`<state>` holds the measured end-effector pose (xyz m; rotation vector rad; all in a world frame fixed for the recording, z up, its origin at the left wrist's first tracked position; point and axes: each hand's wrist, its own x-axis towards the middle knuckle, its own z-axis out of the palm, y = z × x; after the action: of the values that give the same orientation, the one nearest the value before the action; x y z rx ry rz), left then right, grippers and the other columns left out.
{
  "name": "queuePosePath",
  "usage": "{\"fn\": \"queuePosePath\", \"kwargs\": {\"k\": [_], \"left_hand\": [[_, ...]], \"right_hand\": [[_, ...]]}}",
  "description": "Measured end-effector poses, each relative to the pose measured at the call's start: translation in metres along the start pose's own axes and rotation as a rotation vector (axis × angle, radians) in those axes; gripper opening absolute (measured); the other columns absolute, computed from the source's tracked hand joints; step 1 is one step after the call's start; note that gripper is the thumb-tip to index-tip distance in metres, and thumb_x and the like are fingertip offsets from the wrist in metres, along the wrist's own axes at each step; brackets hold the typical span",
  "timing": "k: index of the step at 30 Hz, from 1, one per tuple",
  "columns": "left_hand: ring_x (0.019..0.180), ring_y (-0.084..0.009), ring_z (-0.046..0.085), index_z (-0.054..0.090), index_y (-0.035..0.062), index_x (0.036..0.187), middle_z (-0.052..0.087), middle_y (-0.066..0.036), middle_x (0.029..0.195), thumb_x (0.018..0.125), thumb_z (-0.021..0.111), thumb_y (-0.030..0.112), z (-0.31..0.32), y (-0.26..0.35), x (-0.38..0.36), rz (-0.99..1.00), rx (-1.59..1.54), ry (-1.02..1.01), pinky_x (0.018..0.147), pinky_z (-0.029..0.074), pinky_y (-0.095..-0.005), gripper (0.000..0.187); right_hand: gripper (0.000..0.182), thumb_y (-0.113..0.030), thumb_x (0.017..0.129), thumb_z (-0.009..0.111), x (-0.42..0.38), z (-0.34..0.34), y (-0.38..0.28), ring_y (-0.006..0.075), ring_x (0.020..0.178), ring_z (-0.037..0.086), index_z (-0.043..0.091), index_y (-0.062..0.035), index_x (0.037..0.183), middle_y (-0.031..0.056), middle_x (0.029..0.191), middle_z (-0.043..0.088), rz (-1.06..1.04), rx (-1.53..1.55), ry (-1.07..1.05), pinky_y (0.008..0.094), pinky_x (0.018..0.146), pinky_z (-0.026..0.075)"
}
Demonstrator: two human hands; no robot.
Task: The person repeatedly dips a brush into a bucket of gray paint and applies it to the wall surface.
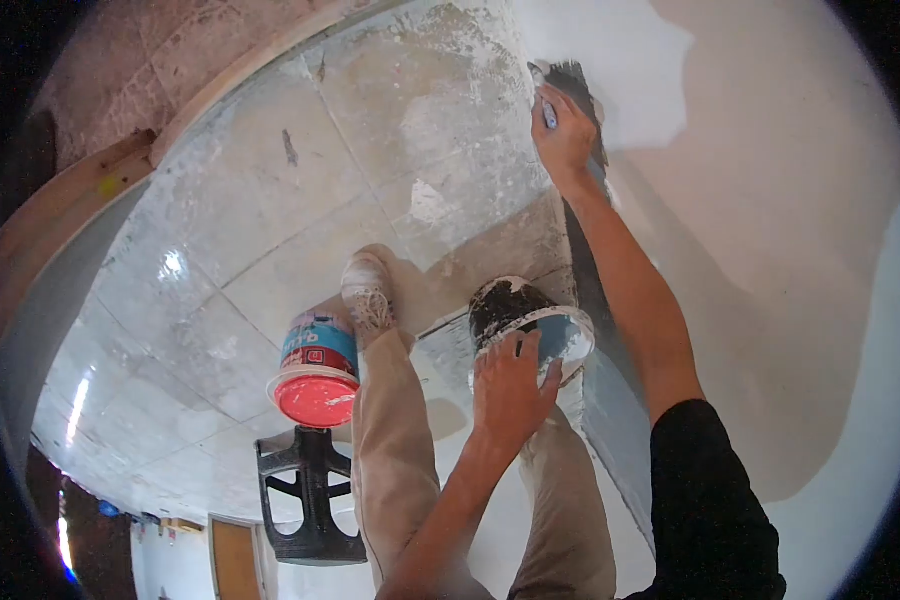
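Observation:
My right hand (567, 135) is closed around the pale handle of a paintbrush (550, 115), its tip at the dark grey painted strip (577, 82) along the foot of the wall. Below it, my left hand (513, 385) grips the rim of a paint bucket (505, 305). The bucket is tilted with its opening towards me, and black paint smears its outside. Blue-grey and white show inside, partly hidden by my fingers.
A blue-and-red tub with a red lid (315, 398) sits beside my shoe (368, 290), near a black plastic stool (312, 500). Paint-stained tiles (270, 190) cover the floor. The white wall (760, 250) rises on the right; a curved edge (220, 65) borders the upper left.

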<state>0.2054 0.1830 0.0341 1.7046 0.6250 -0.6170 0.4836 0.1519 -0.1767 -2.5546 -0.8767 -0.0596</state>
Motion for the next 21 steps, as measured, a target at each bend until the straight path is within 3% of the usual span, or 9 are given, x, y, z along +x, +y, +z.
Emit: {"fn": "queuePosePath", "kwargs": {"k": [2, 5, 8, 14, 17, 19, 21], "left_hand": [[0.108, -0.0384, 0.059, 0.056, 0.0008, 0.128, 0.059, -0.021, 0.119, 0.091, 0.065, 0.032, 0.000, -0.001, 0.000, 0.009, 0.006, -0.014, 0.095, 0.045, -0.0499, 0.049], [0.109, -0.0380, 0.058, 0.056, 0.0010, 0.127, 0.059, -0.021, 0.119, 0.091, 0.065, 0.031, 0.001, 0.001, -0.003, 0.020, -0.012, -0.001, 0.095, 0.045, -0.0499, 0.048], [0.108, -0.0379, 0.059, 0.057, 0.0011, 0.126, 0.059, -0.021, 0.118, 0.091, 0.065, 0.031, 0.000, 0.001, -0.003, 0.026, -0.018, 0.031, 0.094, 0.045, -0.0499, 0.047], [0.104, -0.0384, 0.060, 0.057, 0.0012, 0.126, 0.060, -0.021, 0.114, 0.090, 0.066, 0.031, -0.002, 0.001, -0.003, 0.034, -0.029, 0.031, 0.092, 0.046, -0.0502, 0.048], [0.104, -0.0386, 0.060, 0.057, 0.0009, 0.126, 0.060, -0.021, 0.114, 0.090, 0.066, 0.031, 0.000, -0.003, -0.002, 0.042, -0.011, 0.050, 0.091, 0.046, -0.0505, 0.047], [0.104, -0.0389, 0.060, 0.057, 0.0006, 0.125, 0.060, -0.021, 0.114, 0.090, 0.065, 0.031, -0.001, -0.004, -0.002, 0.057, -0.005, 0.048, 0.091, 0.046, -0.0508, 0.047], [0.104, -0.0389, 0.059, 0.057, 0.0005, 0.125, 0.060, -0.021, 0.115, 0.090, 0.065, 0.031, -0.003, -0.003, -0.004, 0.047, 0.004, 0.035, 0.092, 0.045, -0.0510, 0.047]], "right_hand": [[0.026, -0.013, 0.085, 0.068, 0.008, 0.014, 0.014, 0.0356, 0.096, 0.068, 0.069, -0.0073, 0.110, 0.0135, 0.111, 0.070, 0.007, -0.072, -0.047, 0.0423, 0.085, 0.054], [0.024, -0.013, 0.085, 0.067, 0.028, -0.009, 0.013, 0.0322, 0.095, 0.070, 0.071, -0.0063, 0.108, 0.0133, 0.107, 0.072, -0.033, -0.203, -0.129, 0.0368, 0.083, 0.056], [0.022, -0.011, 0.085, 0.068, 0.029, -0.041, 0.003, 0.0320, 0.094, 0.071, 0.071, -0.0059, 0.107, 0.0135, 0.106, 0.072, -0.093, -0.121, 0.042, 0.0368, 0.082, 0.056], [0.024, -0.013, 0.086, 0.068, 0.005, -0.034, -0.031, 0.0328, 0.082, 0.070, 0.069, -0.0077, 0.109, 0.0122, 0.107, 0.072, -0.073, 0.052, 0.048, 0.0390, 0.071, 0.057], [0.022, -0.014, 0.086, 0.068, 0.006, 0.012, 0.008, 0.0340, 0.087, 0.070, 0.070, -0.0086, 0.107, 0.0125, 0.109, 0.071, -0.057, -0.041, 0.006, 0.0411, 0.077, 0.056], [0.023, -0.016, 0.086, 0.066, 0.015, 0.006, 0.014, 0.0347, 0.092, 0.068, 0.070, -0.0087, 0.108, 0.0121, 0.111, 0.071, 0.046, -0.109, -0.087, 0.0425, 0.081, 0.055], [0.024, -0.017, 0.086, 0.067, 0.014, -0.012, 0.021, 0.0348, 0.092, 0.068, 0.070, -0.0085, 0.109, 0.0124, 0.111, 0.070, -0.010, -0.150, -0.094, 0.0424, 0.080, 0.055]]}}
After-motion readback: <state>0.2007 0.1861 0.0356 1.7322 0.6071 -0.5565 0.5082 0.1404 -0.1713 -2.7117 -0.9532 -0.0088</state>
